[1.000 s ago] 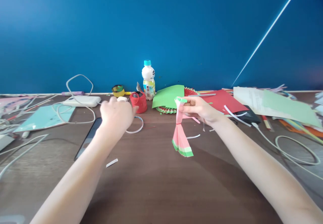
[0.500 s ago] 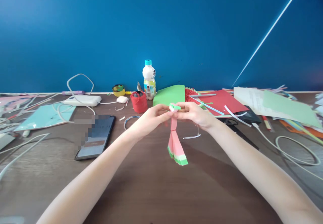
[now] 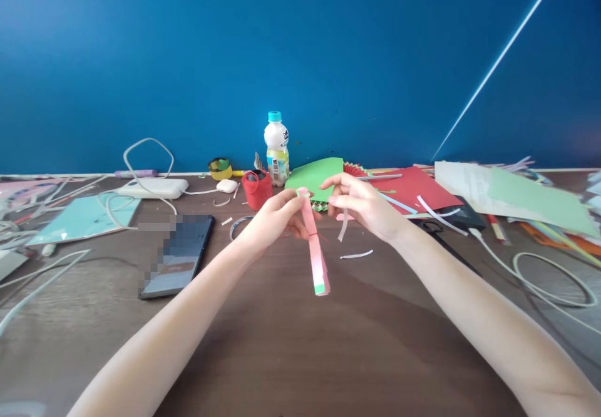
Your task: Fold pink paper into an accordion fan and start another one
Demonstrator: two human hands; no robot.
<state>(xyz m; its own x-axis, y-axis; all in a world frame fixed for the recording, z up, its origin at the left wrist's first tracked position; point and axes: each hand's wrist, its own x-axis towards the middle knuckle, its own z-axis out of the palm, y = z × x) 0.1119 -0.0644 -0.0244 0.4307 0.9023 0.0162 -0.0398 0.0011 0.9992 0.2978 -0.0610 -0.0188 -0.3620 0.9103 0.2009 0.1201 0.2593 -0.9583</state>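
My left hand (image 3: 277, 215) pinches the upper end of a pleated pink paper fan (image 3: 314, 251) between thumb and fingers. The fan hangs down, folded narrow, with a green and white edge at its lower end and a thin red tie around its middle. Just to the right, my right hand (image 3: 359, 204) is apart from the fan with its fingers curled. From those fingers dangles a narrow white strip (image 3: 344, 226); the exact grip on it is partly hidden. Another thin white strip (image 3: 357, 255) lies on the table below.
Behind my hands stand a bottle (image 3: 277, 151) and a red cup-shaped container (image 3: 258, 190). Green paper (image 3: 317, 179) and red paper (image 3: 416, 188) lie at the back. A phone (image 3: 181, 260) is on the left, with a white power bank (image 3: 153, 188) beyond; a white cable (image 3: 554, 285) coils right.
My right hand has let go of the fan and moved slightly right. The fan's lower end, spread before, is now folded narrow. My left hand has shifted a little left with it.
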